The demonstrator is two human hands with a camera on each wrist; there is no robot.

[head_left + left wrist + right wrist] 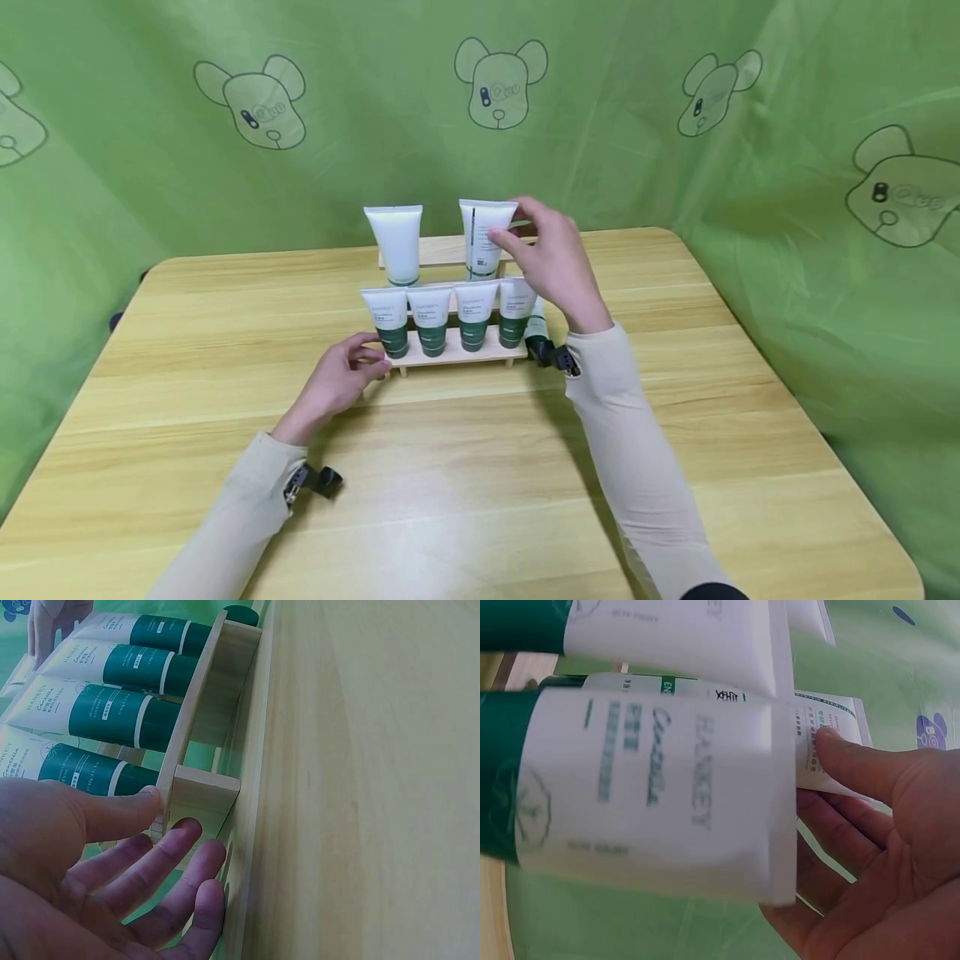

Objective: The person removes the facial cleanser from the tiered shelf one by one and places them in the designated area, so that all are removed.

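A tiered wooden display rack (457,357) holds white-and-green squeeze tubes. My right hand (553,254) pinches the upper edge of a white squeeze tube (480,237) on the back tier, thumb in front and fingers behind. Its back label faces me. Another white tube (393,242) stands to the left on that tier, cap downward. Several tubes, such as this front tube (472,315), stand in a row on the lower tier. At the rack's left end, my left hand (97,855) grips the shelf corner, thumb on the board edge and fingers below.
One more tube (537,323) is at the rack's right side, partly hidden by the right wrist camera. The wooden table (465,500) has rounded corners. Green cloth (600,167) printed with bear heads hangs behind and beside it.
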